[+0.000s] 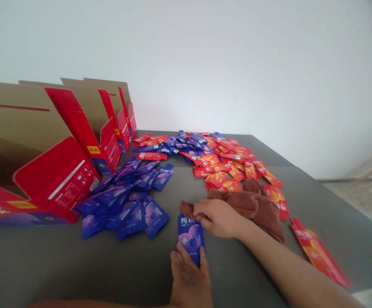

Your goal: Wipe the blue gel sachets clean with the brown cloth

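Note:
A blue-purple pouch point(190, 239) lies on the grey table in front of me, printed with white characters and a round fruit-like picture. My left hand point(190, 273) grips its near end, thumb and fingers at the two edges. Over its far end, my right hand point(218, 217) pinches a corner of a brown cloth point(253, 207) against the pouch top. The rest of the cloth lies bunched to the right, partly behind my right forearm. Left of the pouch is a loose pile of similar blue pouches point(131, 201).
Open red cardboard boxes point(67, 188) stand in a row along the left. Red-orange pouches point(218, 171) spread across the back and right, with more blue pouches point(189, 143) among them at the back. One red pouch point(317, 252) lies alone near the right edge. A white wall rises behind.

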`<state>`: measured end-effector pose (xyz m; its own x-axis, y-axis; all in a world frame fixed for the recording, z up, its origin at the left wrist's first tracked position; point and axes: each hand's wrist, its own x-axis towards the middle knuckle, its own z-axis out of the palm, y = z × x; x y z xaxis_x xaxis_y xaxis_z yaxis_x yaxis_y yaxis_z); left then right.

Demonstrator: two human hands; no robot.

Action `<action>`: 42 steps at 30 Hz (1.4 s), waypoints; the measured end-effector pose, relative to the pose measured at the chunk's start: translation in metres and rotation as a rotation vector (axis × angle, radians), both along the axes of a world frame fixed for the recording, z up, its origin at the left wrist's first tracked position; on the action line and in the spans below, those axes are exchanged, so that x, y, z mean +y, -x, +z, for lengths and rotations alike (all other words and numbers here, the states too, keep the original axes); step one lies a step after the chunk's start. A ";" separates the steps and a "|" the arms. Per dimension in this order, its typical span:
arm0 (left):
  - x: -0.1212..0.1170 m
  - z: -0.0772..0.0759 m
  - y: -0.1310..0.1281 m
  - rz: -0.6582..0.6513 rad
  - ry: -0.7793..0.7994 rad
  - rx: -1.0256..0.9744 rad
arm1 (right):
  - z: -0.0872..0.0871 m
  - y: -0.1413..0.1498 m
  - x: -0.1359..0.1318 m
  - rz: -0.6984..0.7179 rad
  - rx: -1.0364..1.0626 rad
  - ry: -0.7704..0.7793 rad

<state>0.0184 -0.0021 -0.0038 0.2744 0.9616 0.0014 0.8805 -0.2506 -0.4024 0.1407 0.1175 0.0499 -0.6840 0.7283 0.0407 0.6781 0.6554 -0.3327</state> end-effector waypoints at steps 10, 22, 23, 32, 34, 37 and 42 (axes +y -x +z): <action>0.000 0.000 0.001 0.004 0.039 -0.103 | 0.003 0.006 -0.009 0.098 0.028 0.069; -0.001 -0.002 -0.001 0.029 0.033 -0.069 | 0.011 0.008 -0.016 0.250 0.027 0.101; -0.001 -0.002 -0.001 0.032 0.049 -0.081 | 0.012 0.010 -0.019 0.291 0.030 0.119; -0.002 -0.003 -0.001 0.020 0.013 -0.034 | -0.002 -0.004 0.004 -0.063 -0.003 0.034; -0.002 0.000 -0.001 0.014 0.010 -0.003 | -0.003 -0.006 0.005 -0.053 0.008 0.029; -0.002 0.004 0.000 -0.002 0.020 0.014 | 0.002 -0.002 -0.003 0.072 0.035 0.052; -0.002 0.007 0.000 -0.002 0.068 -0.002 | 0.014 0.010 -0.021 0.338 0.024 0.126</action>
<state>0.0189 -0.0041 0.0032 0.2763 0.9590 -0.0632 0.8807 -0.2790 -0.3829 0.1302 0.0966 0.0635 -0.8871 0.4612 -0.0161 0.4208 0.7942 -0.4384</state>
